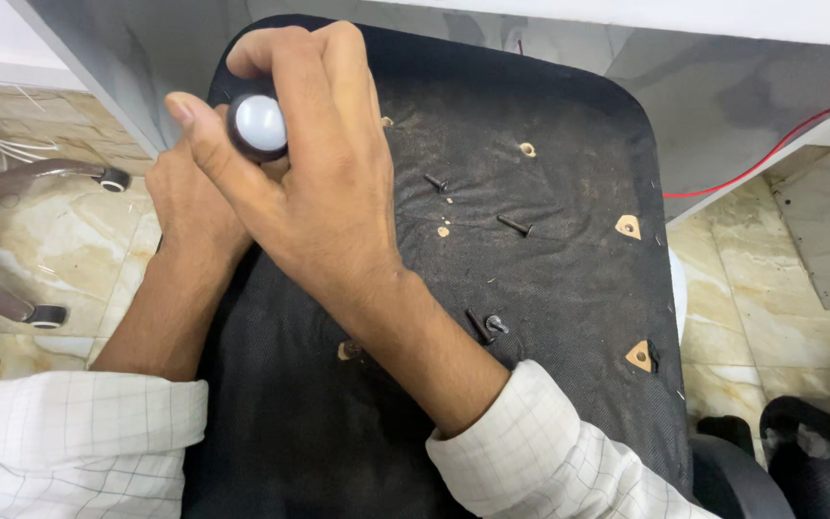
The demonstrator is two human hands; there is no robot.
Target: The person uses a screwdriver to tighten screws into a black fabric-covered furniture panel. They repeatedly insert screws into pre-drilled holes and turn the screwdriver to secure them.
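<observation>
My right hand [314, 163] is wrapped around the rounded handle of a screwdriver [258, 125], a dark knob with a pale grey cap, held upright over the far left part of an upturned black fabric-covered chair seat [549, 279]. My left hand [189, 207] sits lower, behind the right one, close to the tool's shaft, which is hidden. Whether the left fingers grip anything cannot be seen. Loose black screws lie on the seat: one [515, 226] near the middle, another [434, 182] further back, and a pair [487, 327] close to my right wrist.
The seat has tan mounting holes [628, 227] along its right side. A chair armrest frame [12, 240] lies on the marble floor at left. A grey desk panel [703, 86] and a red cable [770, 159] are behind. A dark object [799, 452] is at lower right.
</observation>
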